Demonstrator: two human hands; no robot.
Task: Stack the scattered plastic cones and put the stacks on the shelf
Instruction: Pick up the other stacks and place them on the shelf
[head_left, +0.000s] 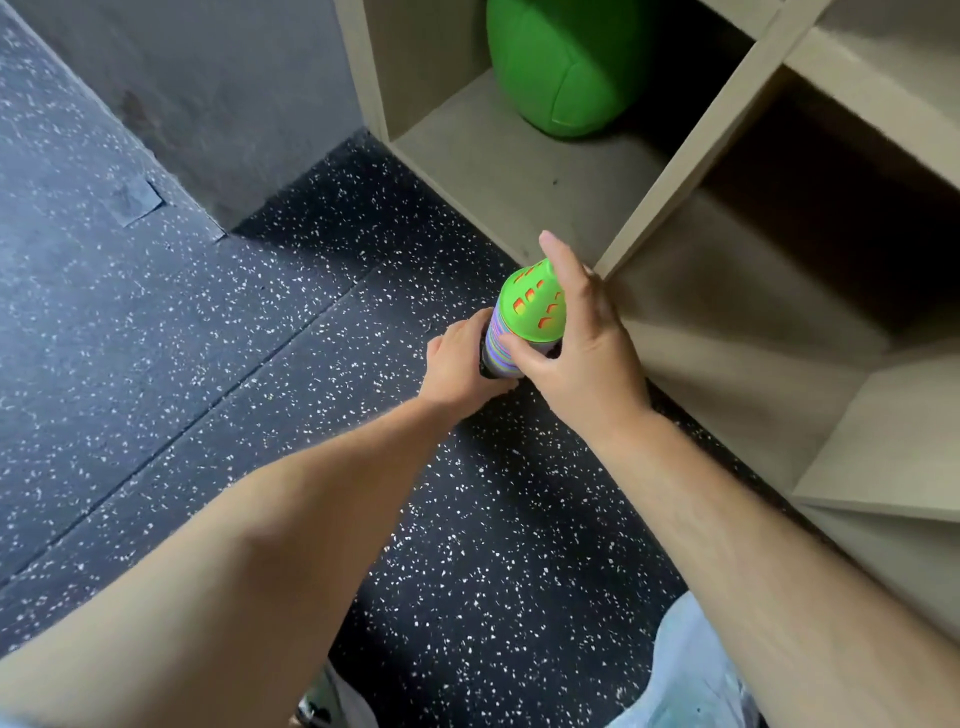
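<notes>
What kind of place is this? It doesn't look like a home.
Probably a gym or sports-hall storage corner: a black speckled rubber floor, an open cubby shelf holding a green ball, and a stack of plastic cones gripped by the left hand and right hand.

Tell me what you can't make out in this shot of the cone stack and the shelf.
Head view only.
- cone stack base and cone count: covered by the left hand and right hand.
- green ball: top cut off by the upper edge.
- shelf, right compartment: back lost in shadow.
</notes>
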